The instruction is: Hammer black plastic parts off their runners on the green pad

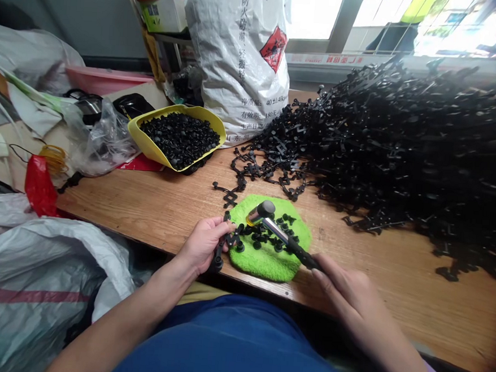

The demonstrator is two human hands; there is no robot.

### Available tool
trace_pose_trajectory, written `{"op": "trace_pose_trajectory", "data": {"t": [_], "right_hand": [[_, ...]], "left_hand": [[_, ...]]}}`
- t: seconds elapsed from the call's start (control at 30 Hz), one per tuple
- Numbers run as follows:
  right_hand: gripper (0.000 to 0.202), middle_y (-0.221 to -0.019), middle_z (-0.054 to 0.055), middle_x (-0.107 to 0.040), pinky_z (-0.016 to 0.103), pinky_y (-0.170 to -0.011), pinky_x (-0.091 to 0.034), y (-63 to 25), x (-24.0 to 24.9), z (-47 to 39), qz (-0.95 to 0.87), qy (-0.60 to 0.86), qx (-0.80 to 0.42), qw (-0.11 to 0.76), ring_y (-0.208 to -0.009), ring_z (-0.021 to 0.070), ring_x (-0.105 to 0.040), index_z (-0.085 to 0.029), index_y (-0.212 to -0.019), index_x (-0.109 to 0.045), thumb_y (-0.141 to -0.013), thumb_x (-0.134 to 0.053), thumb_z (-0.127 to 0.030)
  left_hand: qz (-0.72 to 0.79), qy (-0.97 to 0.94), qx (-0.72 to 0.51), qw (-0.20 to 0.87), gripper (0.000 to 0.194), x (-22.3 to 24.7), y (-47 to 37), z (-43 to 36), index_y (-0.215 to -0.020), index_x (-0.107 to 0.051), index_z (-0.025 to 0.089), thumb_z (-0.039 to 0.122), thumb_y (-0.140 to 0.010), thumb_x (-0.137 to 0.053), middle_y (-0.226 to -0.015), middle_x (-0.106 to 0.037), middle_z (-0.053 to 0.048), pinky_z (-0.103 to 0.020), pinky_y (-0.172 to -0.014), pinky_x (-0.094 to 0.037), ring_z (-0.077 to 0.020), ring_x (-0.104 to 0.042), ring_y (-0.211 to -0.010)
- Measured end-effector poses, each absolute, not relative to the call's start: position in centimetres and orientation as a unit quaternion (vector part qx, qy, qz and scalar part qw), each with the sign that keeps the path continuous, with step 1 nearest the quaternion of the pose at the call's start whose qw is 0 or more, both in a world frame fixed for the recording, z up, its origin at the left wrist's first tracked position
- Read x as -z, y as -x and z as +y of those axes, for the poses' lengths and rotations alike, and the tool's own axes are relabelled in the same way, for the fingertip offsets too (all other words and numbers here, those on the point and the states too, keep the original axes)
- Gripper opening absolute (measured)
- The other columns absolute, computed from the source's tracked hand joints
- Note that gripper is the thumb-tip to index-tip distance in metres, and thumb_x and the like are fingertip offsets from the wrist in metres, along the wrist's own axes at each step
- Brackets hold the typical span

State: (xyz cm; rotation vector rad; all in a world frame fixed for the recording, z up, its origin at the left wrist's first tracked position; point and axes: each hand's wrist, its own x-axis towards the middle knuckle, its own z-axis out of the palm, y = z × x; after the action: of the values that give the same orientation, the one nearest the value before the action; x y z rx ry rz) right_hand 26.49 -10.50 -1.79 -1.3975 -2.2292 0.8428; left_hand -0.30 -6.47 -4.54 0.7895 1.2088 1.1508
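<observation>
1. Hammer [279,232] is lying across the centre of the frame, its head hanging over the green cloth [267,269]. Its yellow face is pointing down and left; whether it is touching anything, I cannot tell.
2. The right hand [347,286], lower right of centre, is gripping the dark handle near its end, thumb lying along it. That grip is probably suiting short, light taps from the wrist.
3. The left hand [204,241], just left of centre, is pinching a black part [220,252] at the cloth's left edge. Good work is likely depending on holding it firmly, with thumb and fingers staying out of the hammer's path.
4. Small black pieces [257,245] are lying scattered over the middle of the cloth. Clearing a patch beneath the blow would probably be helping the part sit flat.
5. The cloth is resting on the wooden table [179,204], presumably softening blows; striking squarely rather than at a slant is likely mattering most.
</observation>
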Motion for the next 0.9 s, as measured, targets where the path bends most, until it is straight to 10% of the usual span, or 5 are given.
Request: {"op": "trace_pose_trajectory", "data": {"t": [0.9], "right_hand": [[0.019, -0.054, -0.002, -0.05, 0.024, -0.047, -0.029, -25.8, 0.6, -9.5, -0.854, 0.481, -0.086, 0.178, -0.046, 0.014, -0.048, -0.021, -0.089, -0.047, -0.092, -0.031, -0.029]], "left_hand": [[0.53, -0.347, -0.488, 0.601, 0.015, 4.3, 0.1, -6.1, -0.068, -0.055, 0.012, 0.022, -0.065, -0.065, -0.052, -0.051, 0.004, -0.012, -0.031, -0.024, -0.0036, -0.045, -0.039]]}}
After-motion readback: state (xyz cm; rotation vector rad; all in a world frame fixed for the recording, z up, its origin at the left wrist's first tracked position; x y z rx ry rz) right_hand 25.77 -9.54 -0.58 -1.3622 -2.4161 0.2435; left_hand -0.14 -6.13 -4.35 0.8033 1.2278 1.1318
